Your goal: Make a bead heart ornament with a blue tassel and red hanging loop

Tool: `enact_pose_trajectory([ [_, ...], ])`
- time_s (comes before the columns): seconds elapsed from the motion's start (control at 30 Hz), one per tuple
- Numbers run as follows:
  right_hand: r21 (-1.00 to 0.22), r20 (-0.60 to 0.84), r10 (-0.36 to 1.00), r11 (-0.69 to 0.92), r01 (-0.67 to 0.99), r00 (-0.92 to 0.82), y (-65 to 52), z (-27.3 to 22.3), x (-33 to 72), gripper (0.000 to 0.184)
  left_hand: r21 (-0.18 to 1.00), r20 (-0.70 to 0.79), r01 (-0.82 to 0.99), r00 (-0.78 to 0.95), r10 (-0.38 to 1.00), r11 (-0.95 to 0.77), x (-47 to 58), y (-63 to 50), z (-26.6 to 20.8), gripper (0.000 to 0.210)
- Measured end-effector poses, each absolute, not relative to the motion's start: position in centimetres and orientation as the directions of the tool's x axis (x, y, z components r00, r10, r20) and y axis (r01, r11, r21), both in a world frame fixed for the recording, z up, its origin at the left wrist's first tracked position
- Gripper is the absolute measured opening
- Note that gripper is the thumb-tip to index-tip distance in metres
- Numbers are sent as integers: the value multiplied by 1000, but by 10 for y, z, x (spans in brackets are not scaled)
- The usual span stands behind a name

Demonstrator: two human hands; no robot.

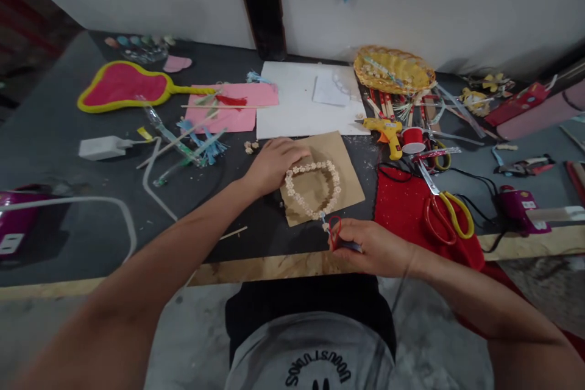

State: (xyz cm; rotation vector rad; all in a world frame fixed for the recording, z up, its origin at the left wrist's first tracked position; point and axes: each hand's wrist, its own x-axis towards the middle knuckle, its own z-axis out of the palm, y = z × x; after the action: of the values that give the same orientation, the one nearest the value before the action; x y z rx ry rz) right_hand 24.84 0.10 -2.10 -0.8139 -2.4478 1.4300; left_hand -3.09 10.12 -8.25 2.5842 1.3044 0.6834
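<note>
A ring of small cream flower-shaped beads (337,186) lies over a square of brown cardboard (350,177). My left hand (276,164) is at the ring's upper left, fingers curled at the beads; its fingertips are partly hidden. A short pale blue end with a bead hangs from the ring's lower side. Just below it, my right hand (372,247) is closed on a red loop (335,228). A dark bluish piece (351,246) shows under these fingers, its kind unclear. A few loose flower beads (250,147) sit left of the cardboard.
White board (292,103) lies behind the cardboard. To the right are a yellow glue gun (386,131), red spool (412,139), scissors (448,210) on red felt (393,201), and a wicker basket (397,82). Leftward are a pink-and-yellow hand mirror shape (128,86) and blue tassels (210,147).
</note>
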Motion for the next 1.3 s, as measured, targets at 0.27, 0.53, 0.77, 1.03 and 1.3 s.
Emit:
enact_pose_trajectory([
  [0.27,-829,-247,527,320,459,-813,3,-16,240,10,369,388,712,465,796,-597,-40,111,-93,29],
  [0.53,-757,-378,338,423,498,-862,-4,5,251,14,546,436,616,370,820,-568,-41,113,-78,21],
  [0.77,-833,-295,571,239,499,-766,32,26,267,11,644,423,562,303,854,-519,-33,95,-43,22],
  [1.03,-840,53,796,362,403,-603,107,-17,214,9,651,347,638,231,909,-410,-23,78,-45,15],
  [1.3,-724,44,683,525,447,-729,132,-34,198,2,729,145,629,241,960,-268,-17,74,-62,29],
])
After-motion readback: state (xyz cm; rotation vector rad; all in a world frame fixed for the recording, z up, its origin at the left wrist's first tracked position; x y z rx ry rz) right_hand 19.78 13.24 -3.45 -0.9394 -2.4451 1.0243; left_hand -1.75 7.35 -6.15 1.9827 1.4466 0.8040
